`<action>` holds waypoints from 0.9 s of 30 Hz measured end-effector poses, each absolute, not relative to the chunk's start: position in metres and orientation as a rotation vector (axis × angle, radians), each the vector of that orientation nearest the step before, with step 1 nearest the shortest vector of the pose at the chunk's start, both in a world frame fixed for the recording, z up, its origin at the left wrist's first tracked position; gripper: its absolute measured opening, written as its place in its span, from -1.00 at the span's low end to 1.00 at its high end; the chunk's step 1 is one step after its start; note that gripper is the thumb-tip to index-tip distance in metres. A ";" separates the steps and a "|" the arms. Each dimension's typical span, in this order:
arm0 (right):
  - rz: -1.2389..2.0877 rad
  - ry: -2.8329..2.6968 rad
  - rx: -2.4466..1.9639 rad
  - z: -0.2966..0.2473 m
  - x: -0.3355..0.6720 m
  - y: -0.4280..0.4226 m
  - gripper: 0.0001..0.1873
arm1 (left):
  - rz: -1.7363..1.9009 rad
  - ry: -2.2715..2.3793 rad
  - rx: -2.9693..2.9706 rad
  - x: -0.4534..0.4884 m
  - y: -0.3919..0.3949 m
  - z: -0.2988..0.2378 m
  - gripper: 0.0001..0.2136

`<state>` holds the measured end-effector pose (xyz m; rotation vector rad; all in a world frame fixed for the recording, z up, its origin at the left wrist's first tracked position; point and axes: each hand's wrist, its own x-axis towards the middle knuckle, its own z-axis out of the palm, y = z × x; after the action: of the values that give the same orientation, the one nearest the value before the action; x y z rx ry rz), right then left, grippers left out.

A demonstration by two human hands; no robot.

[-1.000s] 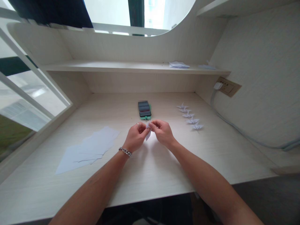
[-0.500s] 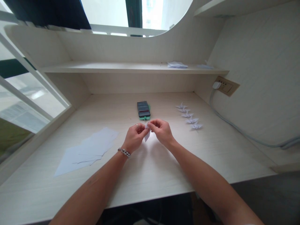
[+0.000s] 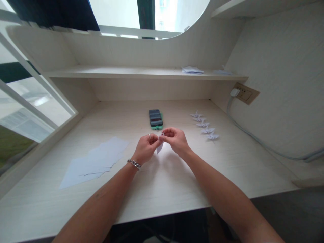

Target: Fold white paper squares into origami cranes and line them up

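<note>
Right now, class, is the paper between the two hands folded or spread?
Folded: the paper is a narrow, pointed piece, far smaller than the loose sheets.

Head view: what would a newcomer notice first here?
Probably the small folded white paper, which the left hand and right hand pinch at the centre. Next, five folded paper birds sit in a slanting row on the right of the desk, while loose white sheets overlap on its left.

Phone point(image 3: 155, 118) blocks ahead; passage lies between it and cranes point(image 3: 203, 124).
</note>
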<state>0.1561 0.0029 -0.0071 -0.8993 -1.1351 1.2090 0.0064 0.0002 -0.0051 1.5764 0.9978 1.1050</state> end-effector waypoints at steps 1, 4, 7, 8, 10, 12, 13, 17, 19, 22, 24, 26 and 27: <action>1.213 -1.121 -0.907 -0.007 0.156 0.003 -0.63 | 1.099 0.998 1.581 0.007 0.000 -0.005 -0.66; 1.221 -1.113 -0.904 -0.006 0.156 0.002 -0.64 | 1.094 1.018 1.592 0.007 0.000 -0.005 -0.67; 1.231 -1.120 -0.902 -0.005 0.157 0.001 -0.62 | 1.090 1.040 1.600 0.006 -0.001 -0.005 -0.68; 1.237 -1.125 -0.901 -0.005 0.157 0.001 -0.60 | 1.089 1.049 1.604 0.006 -0.001 -0.004 -0.68; 1.253 -1.143 -0.888 -0.006 0.158 0.002 -0.55 | 1.089 1.063 1.608 0.005 0.000 -0.004 -0.69; 1.261 -1.163 -0.880 -0.007 0.158 0.002 -0.51 | 1.089 1.072 1.614 0.005 0.000 -0.005 -0.70; 1.255 -1.170 -0.882 -0.008 0.158 0.003 -0.50 | 1.087 1.076 1.621 0.005 0.000 -0.005 -0.70; 1.215 -1.168 -0.885 -0.011 0.157 0.004 -0.56 | 1.077 1.084 1.669 0.005 0.000 -0.006 -0.70; 1.208 -1.164 -0.875 -0.011 0.156 0.005 -0.59 | 1.072 1.085 1.685 0.004 0.000 -0.006 -0.71; 1.204 -1.155 -0.893 -0.009 0.156 0.004 -0.59 | 1.061 1.083 1.714 0.003 0.001 -0.007 -0.71; 1.209 -1.147 -0.910 -0.006 0.156 0.003 -0.58 | 1.053 1.065 1.720 0.003 0.000 -0.006 -0.70; 1.220 -1.136 -0.911 -0.003 0.156 0.002 -0.57 | 1.046 1.042 1.709 0.003 0.000 -0.005 -0.69; 1.226 -1.128 -0.903 -0.002 0.157 0.002 -0.58 | 1.043 1.032 1.701 0.003 -0.001 -0.004 -0.69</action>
<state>0.1566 0.0018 -0.0022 -0.9031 -1.1279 1.2261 0.0029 -0.0008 -0.0038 1.7011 1.0321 1.0435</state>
